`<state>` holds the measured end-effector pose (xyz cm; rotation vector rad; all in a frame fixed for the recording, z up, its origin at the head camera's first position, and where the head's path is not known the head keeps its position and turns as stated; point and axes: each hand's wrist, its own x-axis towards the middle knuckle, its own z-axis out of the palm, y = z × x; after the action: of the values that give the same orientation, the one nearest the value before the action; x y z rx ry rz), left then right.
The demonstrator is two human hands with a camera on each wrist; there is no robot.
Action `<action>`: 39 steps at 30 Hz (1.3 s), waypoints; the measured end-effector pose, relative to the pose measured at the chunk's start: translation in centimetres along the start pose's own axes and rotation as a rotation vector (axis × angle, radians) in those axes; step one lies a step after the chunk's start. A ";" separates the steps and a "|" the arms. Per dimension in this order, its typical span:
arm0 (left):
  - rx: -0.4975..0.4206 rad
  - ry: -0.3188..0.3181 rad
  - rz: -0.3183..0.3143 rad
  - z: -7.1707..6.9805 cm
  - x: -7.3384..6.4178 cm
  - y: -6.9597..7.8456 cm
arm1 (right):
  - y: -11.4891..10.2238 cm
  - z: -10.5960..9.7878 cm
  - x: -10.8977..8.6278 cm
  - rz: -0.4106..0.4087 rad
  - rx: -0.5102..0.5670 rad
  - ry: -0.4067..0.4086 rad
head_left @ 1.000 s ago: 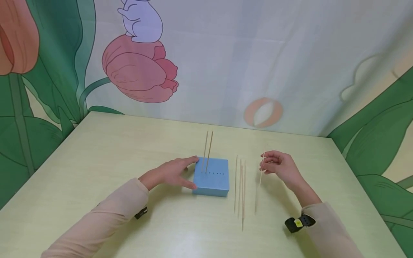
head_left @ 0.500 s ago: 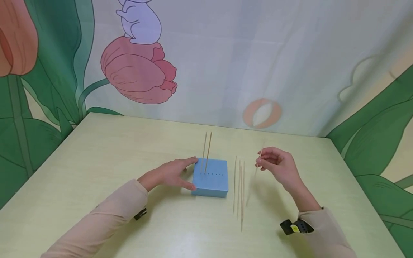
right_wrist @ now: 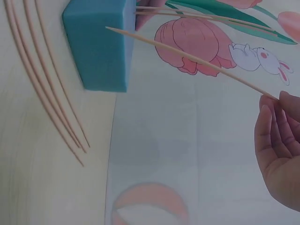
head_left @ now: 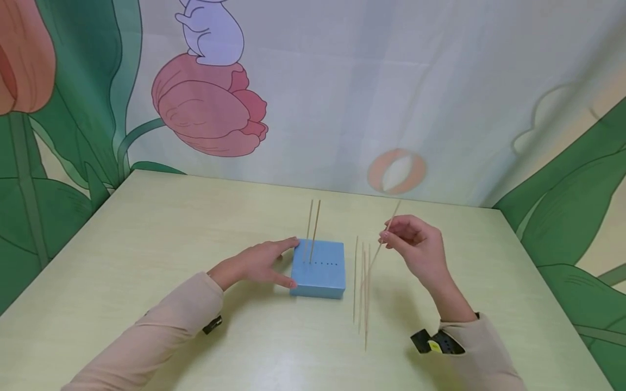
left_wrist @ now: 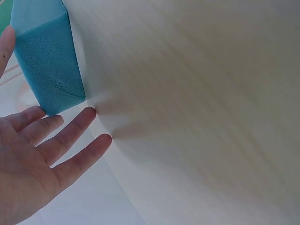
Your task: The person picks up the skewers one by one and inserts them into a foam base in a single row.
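A blue foam block [head_left: 320, 278] with a row of small holes along its top sits mid-table. Two thin wooden skewers [head_left: 314, 225] stand upright in its left holes. My left hand [head_left: 261, 263] rests at the block's left side, thumb at the front corner and a finger at the back one; in the left wrist view its fingers [left_wrist: 75, 136] are spread and fairly straight. Between thumb and fingertips my right hand [head_left: 418, 247] pinches another skewer [right_wrist: 197, 60], slanted, its pointed lower end towards the block. That tip overlaps the block [right_wrist: 98, 51] in the right wrist view.
Several loose skewers [head_left: 355, 282] lie roughly side by side on the table [head_left: 195, 217], just right of the block. Behind the table's far edge hangs a printed curtain [head_left: 318, 98] with flowers and a rabbit.
My right hand has moved left and slightly up with the skewer, which now tilts more, its lower end over the loose skewers. The left hand and block stay in place.
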<state>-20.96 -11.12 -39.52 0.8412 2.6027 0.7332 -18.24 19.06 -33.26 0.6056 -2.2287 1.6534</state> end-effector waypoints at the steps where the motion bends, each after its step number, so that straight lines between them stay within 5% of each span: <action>1: -0.001 0.000 0.002 0.0 0.0 0.0 | -0.1 0.2 0.0 -0.008 0.010 0.011; 15: 0.009 0.002 0.004 0.1 0.0 -0.3 | -1.0 2.3 0.7 -0.104 0.062 0.049; 29: 0.000 0.008 0.011 -0.1 -0.2 0.1 | -1.1 4.6 2.2 -0.312 0.057 -0.008; 39: 0.006 0.007 0.017 -0.1 -0.2 0.0 | -0.9 6.3 3.1 -0.360 0.039 -0.034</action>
<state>-20.88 -11.26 -39.47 0.8651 2.6078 0.7351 -20.37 12.37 -32.89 0.9853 -1.9688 1.5122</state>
